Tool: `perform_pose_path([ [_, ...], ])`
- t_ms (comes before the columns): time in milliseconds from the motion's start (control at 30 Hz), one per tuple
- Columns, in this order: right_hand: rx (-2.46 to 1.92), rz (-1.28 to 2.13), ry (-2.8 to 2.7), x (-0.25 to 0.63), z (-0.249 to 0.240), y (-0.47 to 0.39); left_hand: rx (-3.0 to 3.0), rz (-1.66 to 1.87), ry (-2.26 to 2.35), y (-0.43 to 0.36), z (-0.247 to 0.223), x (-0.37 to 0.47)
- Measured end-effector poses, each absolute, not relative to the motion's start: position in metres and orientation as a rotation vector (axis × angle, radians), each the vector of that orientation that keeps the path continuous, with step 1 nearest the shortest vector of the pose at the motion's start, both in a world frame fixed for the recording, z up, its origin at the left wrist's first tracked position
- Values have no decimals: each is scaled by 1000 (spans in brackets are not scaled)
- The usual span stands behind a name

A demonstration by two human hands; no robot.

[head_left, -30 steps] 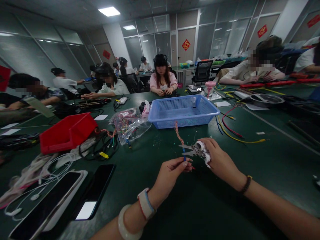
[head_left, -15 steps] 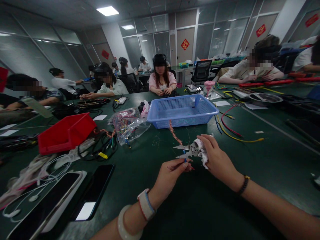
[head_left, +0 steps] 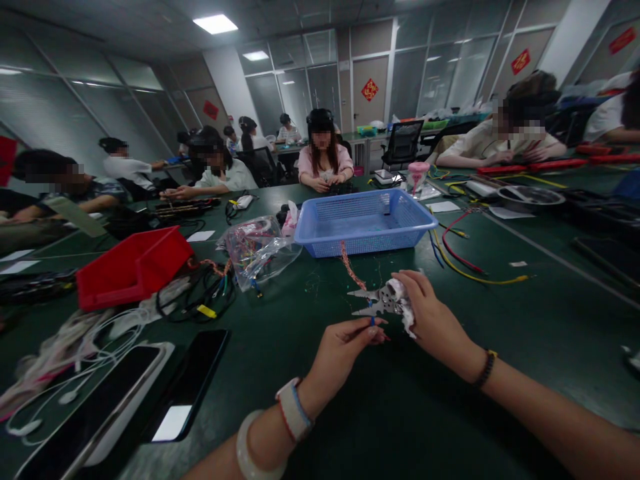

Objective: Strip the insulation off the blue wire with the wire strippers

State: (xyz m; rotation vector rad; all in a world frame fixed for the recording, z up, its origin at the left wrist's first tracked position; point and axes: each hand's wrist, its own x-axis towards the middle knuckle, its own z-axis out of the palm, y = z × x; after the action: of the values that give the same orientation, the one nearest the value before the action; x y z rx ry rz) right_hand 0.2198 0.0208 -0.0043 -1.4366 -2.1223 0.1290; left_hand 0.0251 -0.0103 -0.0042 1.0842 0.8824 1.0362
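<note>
My right hand is closed round the wrapped handles of a pair of wire strippers, whose metal jaws stand apart and point left. White wrapping covers the part of the handles that shows. Just below the jaws, my left hand pinches a thin blue wire between thumb and fingers. A bit of red shows at its fingertips, too small to make out. Behind the jaws, a braided copper-coloured wire bundle runs back to the blue basket.
To the left are a red bin, a clear plastic bag of wires, two phones and white earphones. Loose coloured wires lie right of the basket. Several people sit around the table, one opposite.
Both hands and the wire strippers stay almost in place. The blue wire in my left hand has shifted very slightly.
</note>
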Motion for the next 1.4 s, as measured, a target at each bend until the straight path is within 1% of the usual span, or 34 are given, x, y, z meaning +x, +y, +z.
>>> perform_pose_path([
  [433, -1442, 33, -2148, 219, -6, 21, 1098, 1026, 904, -10, -3, 25],
  [700, -1547, -106, -2222, 218, -5, 22, 1086, 1009, 914, -11, -4, 25],
  [1133, -1535, -243, -2253, 219, -10, 25, 1115, 980, 954, -13, 2, 25],
  [1400, -1561, -333, -2288, 219, -9, 26, 1144, 973, 956, -11, -7, 24],
])
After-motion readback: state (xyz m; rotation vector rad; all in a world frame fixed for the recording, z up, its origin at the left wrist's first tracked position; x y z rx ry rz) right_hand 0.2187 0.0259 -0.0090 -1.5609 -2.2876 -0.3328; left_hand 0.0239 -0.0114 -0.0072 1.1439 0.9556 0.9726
